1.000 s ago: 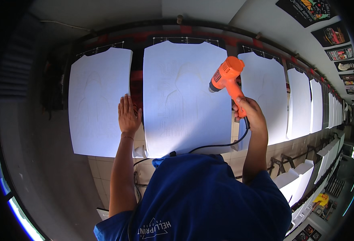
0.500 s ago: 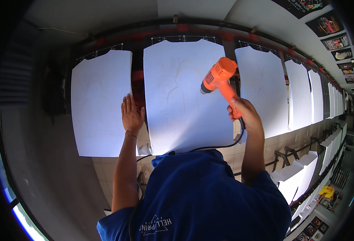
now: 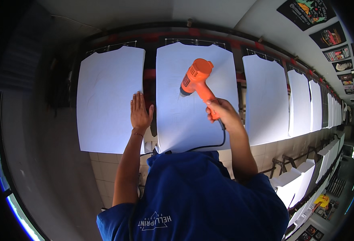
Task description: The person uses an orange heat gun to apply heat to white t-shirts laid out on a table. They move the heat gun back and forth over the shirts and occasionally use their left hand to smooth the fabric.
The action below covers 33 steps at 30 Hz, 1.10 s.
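An orange heat gun is gripped by its handle in my right hand. Its dark nozzle points down and left over the middle white shirt panel, which lies spread on a dark pallet. Faint lines show on that cloth near the nozzle. My left hand lies flat with its fingers stretched out, on the right edge of the left white shirt panel. The black cord runs from the gun's handle along the near edge of the middle panel to my body.
More white panels stretch away to the right in a row on their pallets. A dark rail runs behind them. Another rack of white panels stands behind me at the right, with a person in yellow farther off. Printed pictures hang on the wall.
The heat gun has moved left over the middle panel with my right hand. My left hand stays flat at the left panel's edge. The whole view has shifted slightly.
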Available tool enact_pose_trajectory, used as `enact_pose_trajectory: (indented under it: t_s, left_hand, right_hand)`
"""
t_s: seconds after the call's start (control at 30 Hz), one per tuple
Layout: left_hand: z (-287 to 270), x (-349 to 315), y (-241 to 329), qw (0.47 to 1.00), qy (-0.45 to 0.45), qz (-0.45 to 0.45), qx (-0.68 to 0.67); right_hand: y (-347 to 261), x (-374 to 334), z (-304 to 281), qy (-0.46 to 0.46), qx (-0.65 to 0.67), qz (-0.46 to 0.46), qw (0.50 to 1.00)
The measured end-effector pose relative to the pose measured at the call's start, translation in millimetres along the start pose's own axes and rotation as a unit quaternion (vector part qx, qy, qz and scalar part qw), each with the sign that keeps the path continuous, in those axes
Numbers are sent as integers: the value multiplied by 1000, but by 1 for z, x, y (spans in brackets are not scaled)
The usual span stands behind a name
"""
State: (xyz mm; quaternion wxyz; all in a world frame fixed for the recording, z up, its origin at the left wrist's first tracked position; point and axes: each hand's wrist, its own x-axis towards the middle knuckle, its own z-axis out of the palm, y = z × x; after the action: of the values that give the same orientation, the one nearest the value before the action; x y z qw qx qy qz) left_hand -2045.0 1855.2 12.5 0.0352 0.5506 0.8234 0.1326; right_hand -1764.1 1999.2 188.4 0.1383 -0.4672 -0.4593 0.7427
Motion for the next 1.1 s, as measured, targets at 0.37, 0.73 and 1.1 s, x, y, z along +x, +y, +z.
enact_pose_trajectory:
  t_s: [0.37, 0.73, 1.1]
  left_hand:
    - [0, -46, -100, 985, 98, -132, 55]
    - [-23, -96, -192, 924, 120, -353, 85]
    - [-22, -127, -254, 912, 108, -380, 112]
  right_hand:
    - [-4, 14, 42, -78, -59, -18, 995]
    - [1, 6, 43, -44, -85, -20, 995]
    - [17, -25, -43, 174, -23, -44, 983]
